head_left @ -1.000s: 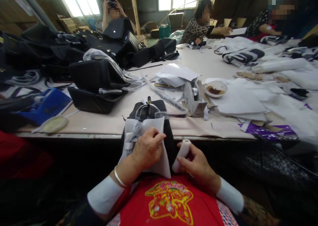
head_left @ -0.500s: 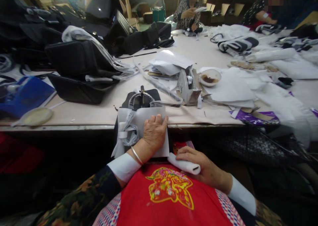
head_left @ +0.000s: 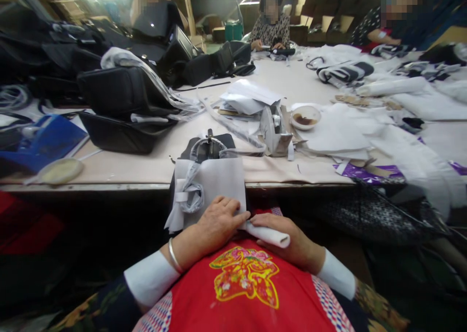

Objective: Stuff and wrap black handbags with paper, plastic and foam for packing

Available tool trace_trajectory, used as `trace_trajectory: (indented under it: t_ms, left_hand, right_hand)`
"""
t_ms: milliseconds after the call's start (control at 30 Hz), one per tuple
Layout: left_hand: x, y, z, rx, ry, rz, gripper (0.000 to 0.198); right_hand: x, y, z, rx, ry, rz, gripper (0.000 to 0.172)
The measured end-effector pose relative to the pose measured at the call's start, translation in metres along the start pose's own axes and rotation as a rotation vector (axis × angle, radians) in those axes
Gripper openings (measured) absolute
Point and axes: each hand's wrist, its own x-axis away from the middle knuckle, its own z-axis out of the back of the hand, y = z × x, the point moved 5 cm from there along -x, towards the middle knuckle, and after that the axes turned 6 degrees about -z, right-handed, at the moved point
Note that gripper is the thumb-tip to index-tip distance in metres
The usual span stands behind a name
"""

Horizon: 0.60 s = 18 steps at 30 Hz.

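Observation:
A black bag [head_left: 229, 141] leans against the table edge before me, with a sheet of white paper [head_left: 229, 181] laid over its front. A coiled strap in clear wrapping [head_left: 192, 198] rests on the left of the sheet, with a white band round it. My left hand [head_left: 219, 220] lies over the sheet's lower part, its fingers stretched out; the thumb reaches the near end of a white roll [head_left: 270, 235]. That roll, perhaps paper or foam, is in my right hand [head_left: 292, 237], whose fingers are partly hidden behind it.
On the table [head_left: 310, 174] stand a tape dispenser [head_left: 272, 132] and a bowl of brown liquid [head_left: 305, 117]. Black bags [head_left: 113, 91] and a blue holder [head_left: 47, 140] are at left. White sheets [head_left: 339, 132] spread at right. Two co-workers [head_left: 272, 28] [head_left: 379, 30] sit across.
My left hand has slid down the paper toward me, from its middle to its lower edge, close to the roll. My right hand, still on the roll, has shifted slightly left.

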Motion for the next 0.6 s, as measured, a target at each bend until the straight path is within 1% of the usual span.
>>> trace_trajectory:
  t_ms: [100, 167, 267, 400, 500, 600]
  left_hand:
    - [0.002, -0.008, -0.007, 0.040, 0.063, 0.014, 0.051]
    - [0.003, -0.013, -0.009, 0.076, 0.092, 0.036, 0.054]
    - [0.002, -0.018, -0.012, 0.100, 0.102, 0.076, 0.050]
    - [-0.004, -0.016, -0.014, 0.060, 0.081, 0.146, 0.043]
    - [-0.008, -0.013, -0.013, 0.022, 0.088, 0.202, 0.039]
    - [-0.010, -0.013, -0.011, 0.027, 0.096, 0.225, 0.032]
  right_hand:
    - [0.000, -0.005, -0.001, -0.022, -0.010, -0.016, 0.025]
    - [0.001, -0.012, -0.001, -0.022, -0.034, 0.020, 0.022]
    - [-0.001, -0.020, -0.001, 0.027, -0.058, 0.069, 0.021]
    - [-0.010, -0.025, -0.006, 0.117, -0.095, 0.111, 0.018]
    - [-0.021, -0.028, -0.014, 0.216, -0.166, 0.150, 0.015]
    - [-0.035, -0.029, -0.022, 0.320, -0.237, 0.164, 0.017]
